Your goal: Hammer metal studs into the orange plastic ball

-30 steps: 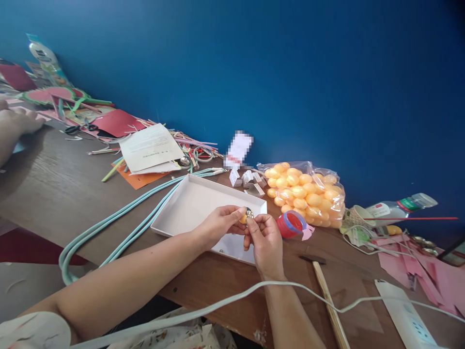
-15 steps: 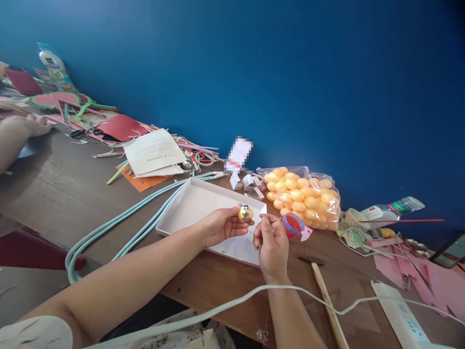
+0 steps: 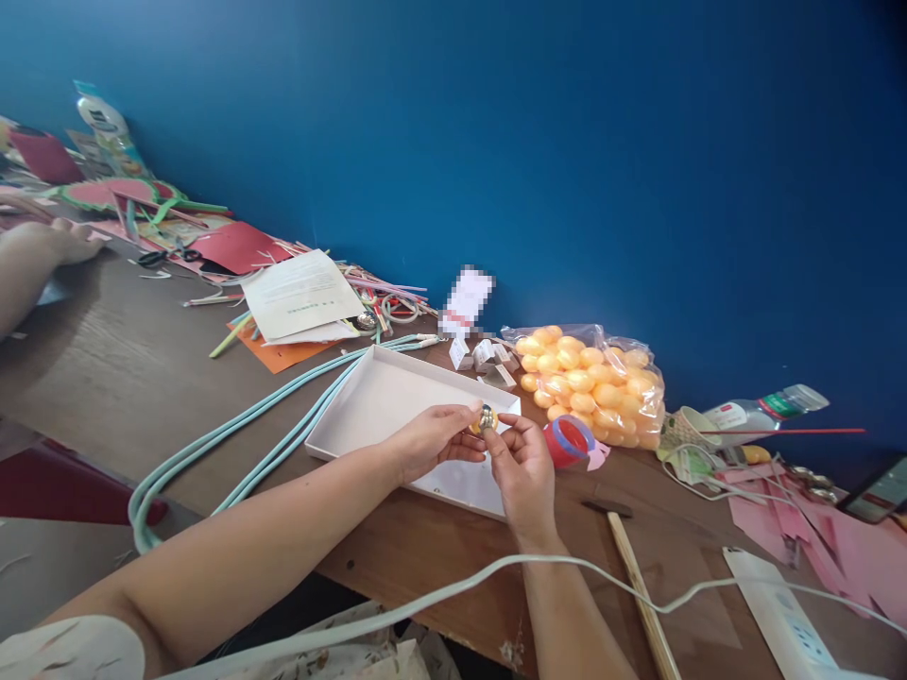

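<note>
Between my hands is an orange ball [image 3: 486, 419] with shiny metallic pieces on its surface, held above the shallow white box lid [image 3: 386, 397]. My left hand [image 3: 440, 436] grips it from the left, with the thumb on top and the fingers below. From the right, my right hand [image 3: 521, 463] pinches the ball between thumb and fingers. Fingertips hide much of the ball, and whether the right fingers hold a separate small piece cannot be made out. Just right of that hand lies a red roll with a blue rim [image 3: 569, 440].
Behind the lid sits a clear bag of orange balls [image 3: 585, 378]. A hammer [image 3: 630, 557] and a white power strip [image 3: 776, 604] lie at right, a white cable [image 3: 488, 571] crossing in front. Light-blue cords [image 3: 248, 416] curve at left. Another person's hand [image 3: 53, 246] rests at far left.
My right hand has moved left and up to the ball, and its fingers now touch it. The ball has shifted slightly right and turned in my left hand.
</note>
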{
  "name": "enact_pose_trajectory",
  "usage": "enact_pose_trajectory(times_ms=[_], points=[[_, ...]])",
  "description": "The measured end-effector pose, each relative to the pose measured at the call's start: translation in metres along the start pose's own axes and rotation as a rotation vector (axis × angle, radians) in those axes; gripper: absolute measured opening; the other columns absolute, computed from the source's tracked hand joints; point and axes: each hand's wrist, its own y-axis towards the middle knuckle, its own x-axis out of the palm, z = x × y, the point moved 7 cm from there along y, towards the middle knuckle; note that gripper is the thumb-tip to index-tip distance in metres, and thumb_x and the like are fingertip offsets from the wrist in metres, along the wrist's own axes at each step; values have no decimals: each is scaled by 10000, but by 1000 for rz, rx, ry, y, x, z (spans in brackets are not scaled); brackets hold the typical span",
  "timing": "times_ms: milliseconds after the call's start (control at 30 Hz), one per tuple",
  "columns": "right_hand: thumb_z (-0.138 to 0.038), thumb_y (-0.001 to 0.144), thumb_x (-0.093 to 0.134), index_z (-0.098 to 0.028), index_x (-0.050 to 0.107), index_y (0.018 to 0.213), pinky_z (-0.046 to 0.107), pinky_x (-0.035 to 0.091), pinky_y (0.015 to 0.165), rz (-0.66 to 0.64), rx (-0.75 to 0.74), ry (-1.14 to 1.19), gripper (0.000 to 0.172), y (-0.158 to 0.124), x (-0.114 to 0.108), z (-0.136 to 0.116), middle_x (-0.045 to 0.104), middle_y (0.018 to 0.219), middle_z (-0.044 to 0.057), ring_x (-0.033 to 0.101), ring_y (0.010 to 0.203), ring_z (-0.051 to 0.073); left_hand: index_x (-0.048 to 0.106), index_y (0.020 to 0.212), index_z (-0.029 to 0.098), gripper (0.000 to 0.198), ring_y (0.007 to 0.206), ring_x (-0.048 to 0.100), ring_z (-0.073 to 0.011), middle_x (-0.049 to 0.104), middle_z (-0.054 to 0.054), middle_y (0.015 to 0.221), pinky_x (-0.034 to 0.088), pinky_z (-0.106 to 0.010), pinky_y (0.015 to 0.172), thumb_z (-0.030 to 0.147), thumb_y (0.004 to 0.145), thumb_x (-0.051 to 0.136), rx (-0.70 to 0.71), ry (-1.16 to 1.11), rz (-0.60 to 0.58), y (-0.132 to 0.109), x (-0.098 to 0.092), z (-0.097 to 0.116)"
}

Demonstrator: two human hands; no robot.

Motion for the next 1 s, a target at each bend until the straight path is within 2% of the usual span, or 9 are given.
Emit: enact_pose_trajectory(times_ms=[133, 433, 600, 700, 767, 867, 933, 1000], points=[[-361, 791, 678, -217, 557, 1003, 193, 291, 424, -10, 7, -7, 284, -1, 0, 1, 447, 578, -90, 380, 466, 61, 665, 854, 96, 391, 682, 598, -103, 639, -65, 780, 504, -243, 706, 460, 720, 712, 32, 92, -22, -1, 1, 2], [-344, 808, 662, -202, 571, 1015, 217, 333, 480, -38, -58, -87, 267, 0, -1, -3, 456, 584, -79, 403, 511, 87, 668, 817, 93, 402, 690, 585, -109, 628, -57, 771, 499, -286, 753, 484, 726, 694, 75, 154, -55, -1, 1, 4], [-364, 818, 648, -206, 574, 1027, 215, 308, 449, -48, -36, -81, 272, 3, 0, 2, 433, 574, -86, 375, 476, 79, 666, 824, 94, 394, 687, 601, -108, 651, -70, 780, 508, -256, 721, 469, 712, 714, 52, 108, -1, 2, -4, 1], [-377, 831, 628, -217, 558, 1066, 212, 302, 437, -40, -44, -72, 293, 2, -4, -10, 445, 588, -80, 380, 466, 77, 670, 859, 99, 355, 704, 618, -103, 670, -86, 845, 520, -232, 719, 416, 713, 734, 23, 32, 45, 6, -10, -1], [-383, 844, 608, -217, 559, 1071, 213, 312, 434, 22, -99, -100, 286, -2, -15, -31, 468, 592, -68, 399, 464, 81, 670, 866, 97, 316, 714, 628, -103, 680, -102, 890, 530, -228, 733, 375, 730, 732, 7, -16, 73, 7, -15, -2], [-390, 836, 610, -215, 598, 1033, 218, 330, 429, 183, -197, -245, 263, -15, -44, -71, 498, 590, -48, 418, 459, 87, 666, 854, 84, 293, 714, 637, -109, 687, -124, 909, 546, -225, 724, 370, 790, 673, 1, -71, 106, 8, -19, 0], [-422, 814, 618, -221, 626, 1024, 239, 377, 457, 269, -208, -436, 291, -26, -69, -89, 562, 640, -15, 468, 484, 106, 663, 849, 78, 302, 710, 639, -114, 687, -132, 906, 554, -219, 704, 377, 823, 631, -9, -96, 135, 6, -20, 1], [-486, 784, 613, -238, 645, 1015, 305, 464, 568, 328, -154, -706, 341, -37, -99, -93, 645, 778, 40, 577, 600, 165, 660, 845, 74, 295, 701, 640, -114, 687, -136, 898, 557, -210, 687, 364, 841, 610, -27, -111, 165, 5, -20, 2]])
